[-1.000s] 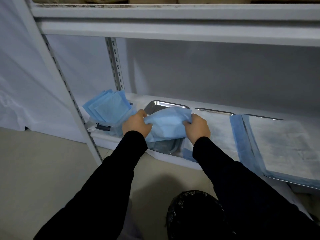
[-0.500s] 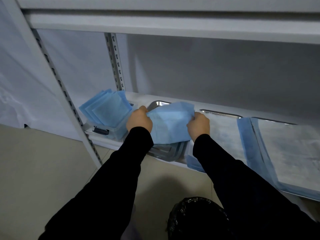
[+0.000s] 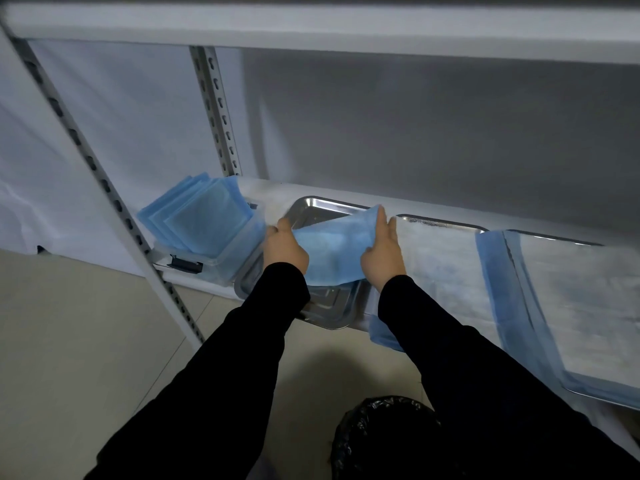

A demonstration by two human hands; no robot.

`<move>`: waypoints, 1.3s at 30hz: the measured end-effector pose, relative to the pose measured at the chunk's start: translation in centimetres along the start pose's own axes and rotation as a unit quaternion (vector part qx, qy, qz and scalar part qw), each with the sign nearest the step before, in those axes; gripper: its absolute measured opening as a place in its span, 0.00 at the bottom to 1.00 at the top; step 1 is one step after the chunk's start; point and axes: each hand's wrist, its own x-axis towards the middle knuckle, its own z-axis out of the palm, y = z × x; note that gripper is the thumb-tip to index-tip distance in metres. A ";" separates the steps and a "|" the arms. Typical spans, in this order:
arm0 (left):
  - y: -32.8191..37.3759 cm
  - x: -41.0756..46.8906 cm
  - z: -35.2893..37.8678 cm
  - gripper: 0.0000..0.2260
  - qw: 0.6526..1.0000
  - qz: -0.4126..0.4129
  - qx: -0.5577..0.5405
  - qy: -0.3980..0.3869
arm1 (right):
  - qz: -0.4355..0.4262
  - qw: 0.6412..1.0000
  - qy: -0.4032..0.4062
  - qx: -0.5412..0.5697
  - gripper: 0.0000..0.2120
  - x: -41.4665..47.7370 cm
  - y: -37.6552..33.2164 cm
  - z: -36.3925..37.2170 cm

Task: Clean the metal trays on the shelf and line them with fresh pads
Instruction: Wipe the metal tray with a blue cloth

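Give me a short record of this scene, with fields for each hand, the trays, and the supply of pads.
left hand: grips left edge of blue pad
right hand: grips right edge of blue pad
left tray: bare metal, pad held over it
middle tray: lined
right tray: lined
spare pads: stacked in clear box, left of trays
bin bag: black, below shelf

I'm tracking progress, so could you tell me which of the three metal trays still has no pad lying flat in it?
The leftmost tray, beside the plastic box: its metal floor shows bare, unlike the other two.
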 end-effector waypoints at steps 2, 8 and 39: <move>-0.1 -0.1 0.5 0.22 1.000 0.000 -0.006 0.003 | -0.033 0.999 -0.010 -0.014 0.39 -0.2 0.1 -0.1; -0.3 -0.3 1.7 0.23 0.996 0.062 0.053 -0.028 | -0.104 0.964 -0.119 -0.216 0.27 0.4 0.3 0.5; 0.7 -4.9 1.1 0.33 0.950 0.099 0.187 -0.230 | 0.077 0.997 -0.002 0.012 0.23 -2.5 -2.1 -2.1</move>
